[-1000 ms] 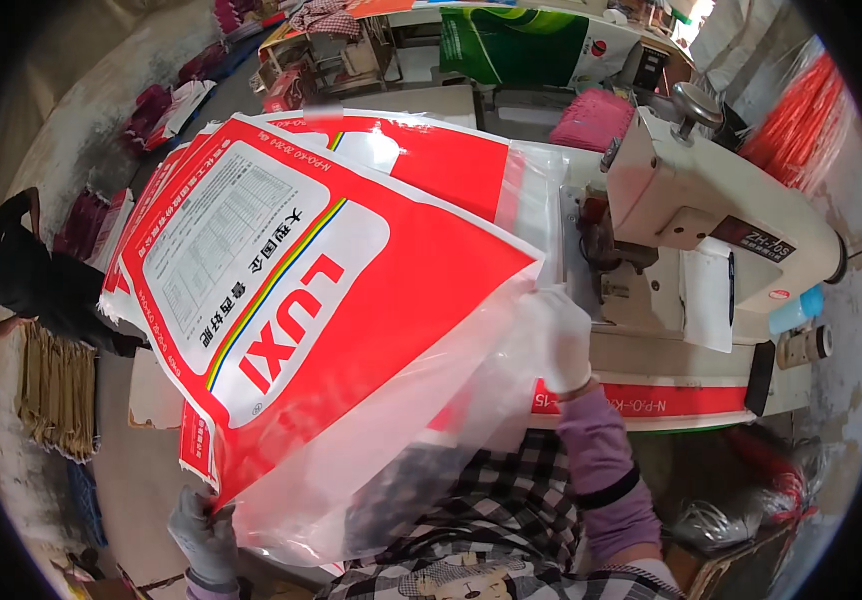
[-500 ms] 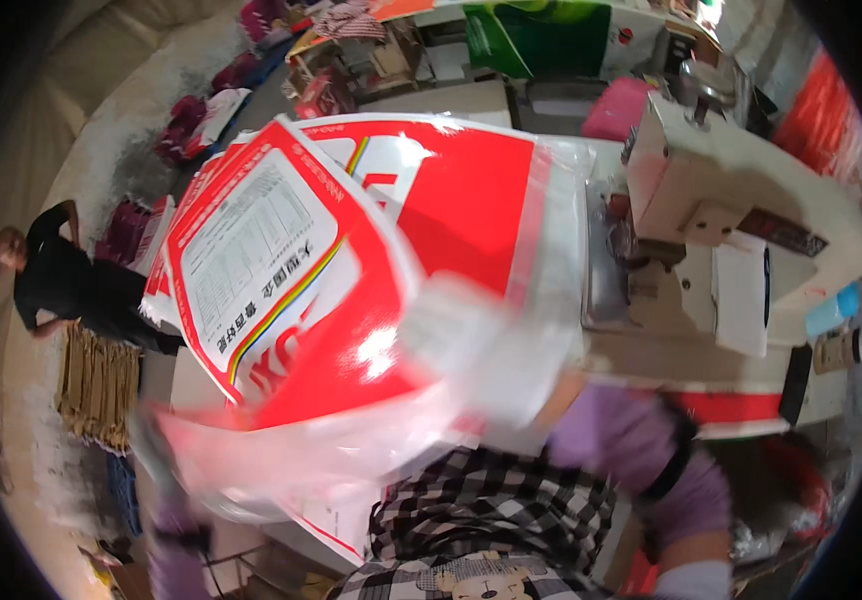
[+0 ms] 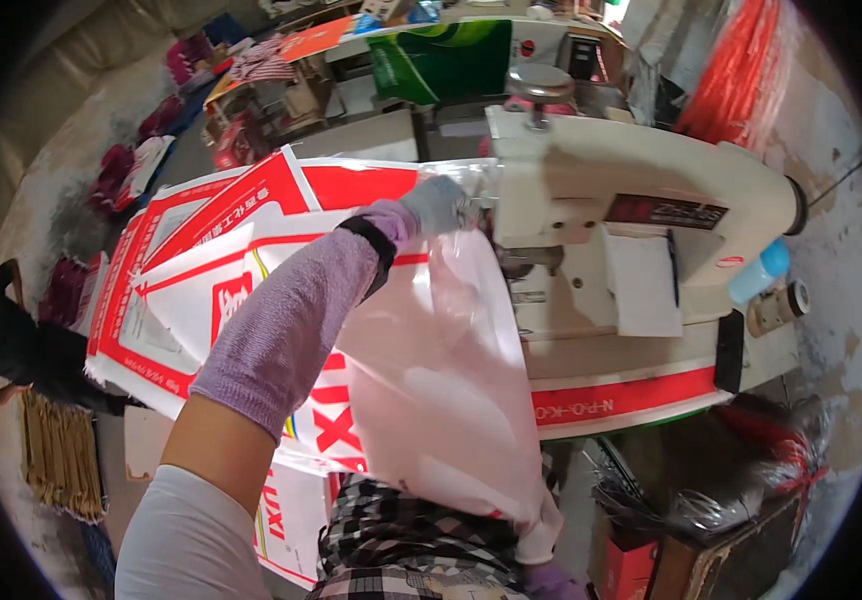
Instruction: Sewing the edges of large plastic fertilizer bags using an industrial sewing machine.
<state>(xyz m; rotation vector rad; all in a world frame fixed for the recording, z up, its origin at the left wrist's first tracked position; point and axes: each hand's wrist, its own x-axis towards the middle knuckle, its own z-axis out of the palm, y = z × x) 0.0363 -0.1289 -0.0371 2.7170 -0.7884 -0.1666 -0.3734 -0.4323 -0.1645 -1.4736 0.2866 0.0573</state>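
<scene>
A large red-and-white printed plastic sack [image 3: 421,370] is spread before me, its pale side facing up and its near part hanging toward my lap. My left hand [image 3: 439,206], in a light glove, is closed on the sack's far edge, close beside the head of a cream sewing machine [image 3: 561,180]. At the near right corner of the sack, my right hand [image 3: 541,532] is closed on the plastic; its fingers are partly hidden. More printed sacks [image 3: 146,330] lie in a fanned pile on the left, partly under my left arm.
A green-and-white sheet [image 3: 441,62] lies at the back. On the machine's right are a blue bottle [image 3: 759,272] and a thread spool [image 3: 779,308]. Red strands [image 3: 741,80] hang at the back right. Another person [image 3: 26,340] stands at the far left. A wooden crate [image 3: 721,560] stands lower right.
A sack has been turned so its pale side shows. My left hand has swung from the lower left to the machine; my right has dropped from mid-table to near my lap. The view has shifted right.
</scene>
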